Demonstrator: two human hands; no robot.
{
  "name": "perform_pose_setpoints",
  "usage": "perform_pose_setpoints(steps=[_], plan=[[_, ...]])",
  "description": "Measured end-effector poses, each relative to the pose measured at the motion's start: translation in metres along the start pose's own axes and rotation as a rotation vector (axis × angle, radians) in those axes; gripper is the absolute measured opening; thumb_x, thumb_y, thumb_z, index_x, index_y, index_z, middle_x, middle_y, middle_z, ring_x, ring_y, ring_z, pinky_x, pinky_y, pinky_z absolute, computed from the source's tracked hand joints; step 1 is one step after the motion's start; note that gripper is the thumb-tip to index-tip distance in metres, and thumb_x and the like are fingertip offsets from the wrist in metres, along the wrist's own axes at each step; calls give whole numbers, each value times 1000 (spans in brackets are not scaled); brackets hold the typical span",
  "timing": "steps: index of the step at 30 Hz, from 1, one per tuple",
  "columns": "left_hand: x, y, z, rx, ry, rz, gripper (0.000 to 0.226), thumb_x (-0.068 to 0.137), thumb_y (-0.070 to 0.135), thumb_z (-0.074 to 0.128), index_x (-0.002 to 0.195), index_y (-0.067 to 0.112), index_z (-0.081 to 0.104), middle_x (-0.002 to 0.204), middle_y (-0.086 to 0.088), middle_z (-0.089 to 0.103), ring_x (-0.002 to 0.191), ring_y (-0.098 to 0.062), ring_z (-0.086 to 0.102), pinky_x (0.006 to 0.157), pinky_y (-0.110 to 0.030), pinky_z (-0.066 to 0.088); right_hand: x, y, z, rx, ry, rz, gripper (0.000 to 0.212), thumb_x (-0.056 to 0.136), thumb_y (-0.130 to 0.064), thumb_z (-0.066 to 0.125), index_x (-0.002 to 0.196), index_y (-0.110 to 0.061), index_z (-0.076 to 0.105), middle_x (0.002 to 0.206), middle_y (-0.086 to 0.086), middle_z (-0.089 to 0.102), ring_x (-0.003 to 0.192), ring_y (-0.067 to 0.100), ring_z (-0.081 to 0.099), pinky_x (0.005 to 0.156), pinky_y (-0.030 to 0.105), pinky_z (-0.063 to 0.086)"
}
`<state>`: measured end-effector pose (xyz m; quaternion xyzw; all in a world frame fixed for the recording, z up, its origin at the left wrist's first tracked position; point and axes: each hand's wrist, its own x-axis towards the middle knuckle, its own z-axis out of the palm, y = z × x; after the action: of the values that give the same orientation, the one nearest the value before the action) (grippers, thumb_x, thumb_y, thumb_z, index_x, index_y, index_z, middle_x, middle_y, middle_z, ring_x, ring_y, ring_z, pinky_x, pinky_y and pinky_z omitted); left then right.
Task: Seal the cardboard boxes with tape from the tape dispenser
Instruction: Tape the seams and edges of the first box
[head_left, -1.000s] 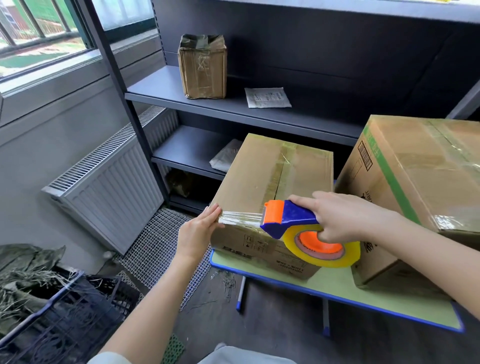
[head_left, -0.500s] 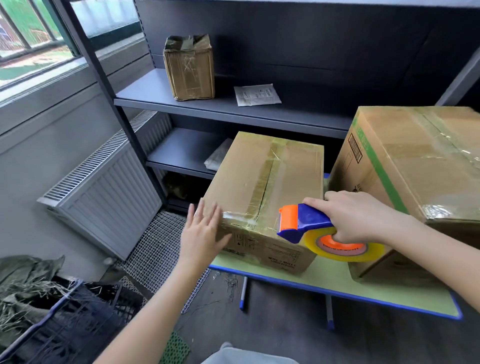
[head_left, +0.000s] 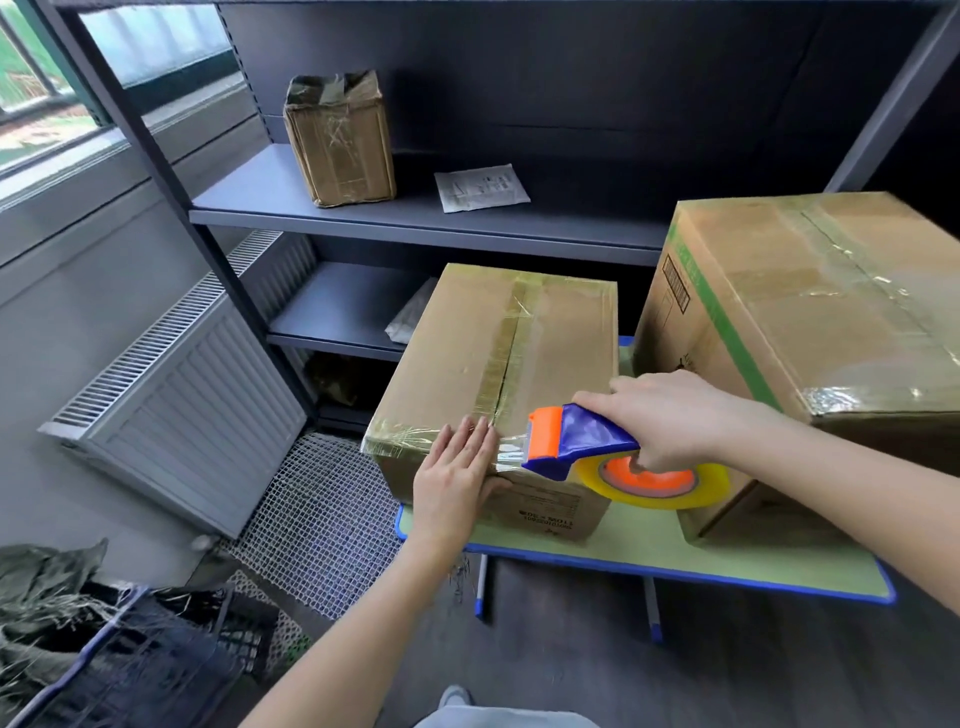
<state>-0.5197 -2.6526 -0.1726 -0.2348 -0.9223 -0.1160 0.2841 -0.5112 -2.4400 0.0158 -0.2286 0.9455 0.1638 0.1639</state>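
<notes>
The smaller box sits at the left end of a low table, close to the middle of the view. Old tape runs along its top seam, and glossy tape covers its near top edge. The tape dispenser, blue with an orange front, is at the near right corner of this box, at about 4 o'clock from the box's centre. Its yellowish roll hangs just off the front face. A short strip of clear tape stretches from the dispenser's mouth toward 9 o'clock onto the box edge.

The left hand lies flat on that edge. Its fingers are straight and close together over the strip, with the thumb on the front face. The right hand grips the dispenser's handle with its fingers curled round it.

At 3 o'clock from the smaller box a bigger box stands on the same table, near it. It is already taped, with a green stripe down one side.

Behind both, at 12 o'clock, is a dark shelf unit. It holds a small taped carton and a sheet of paper. A radiator is at 9 o'clock, with a mesh mat on the floor beside it. A dark crate sits at 7 o'clock.
</notes>
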Motion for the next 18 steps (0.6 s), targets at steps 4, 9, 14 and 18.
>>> perform_pose_setpoints(steps=[4, 9, 14, 18], plan=[[0, 0, 0, 4, 22, 5, 57, 81, 48, 48, 111, 4, 68, 115, -8, 67, 109, -26, 63, 99, -37, 36, -1, 0, 6, -30, 66, 19, 78, 88, -33, 57, 149, -31, 9, 117, 3, 49, 102, 21, 53, 68, 28, 41], [1, 0, 1, 20, -2, 10, 57, 82, 49, 46, 112, 6, 68, 115, -9, 67, 109, -26, 63, 98, -38, 37, -5, -10, 19, -10, 152, 121, 75, 91, -37, 52, 149, -33, 4, 124, 8, 44, 111, 27, 46, 86, 38, 42], [0, -1, -1, 24, -13, 4, 54, 84, 51, 46, 114, 12, 68, 116, -6, 67, 110, -24, 63, 98, -39, 42, -5, -11, 22, -98, 202, 109, 70, 95, -27, 46, 149, -33, 2, 123, 9, 44, 106, 27, 48, 74, 34, 43], [0, -4, -3, 43, -38, 2, 55, 83, 53, 44, 110, 12, 70, 115, -3, 68, 110, -21, 63, 94, -37, 50, -5, -5, 15, -103, 158, 69, 74, 94, -28, 48, 149, -35, 0, 120, 6, 45, 105, 24, 48, 66, 30, 37]])
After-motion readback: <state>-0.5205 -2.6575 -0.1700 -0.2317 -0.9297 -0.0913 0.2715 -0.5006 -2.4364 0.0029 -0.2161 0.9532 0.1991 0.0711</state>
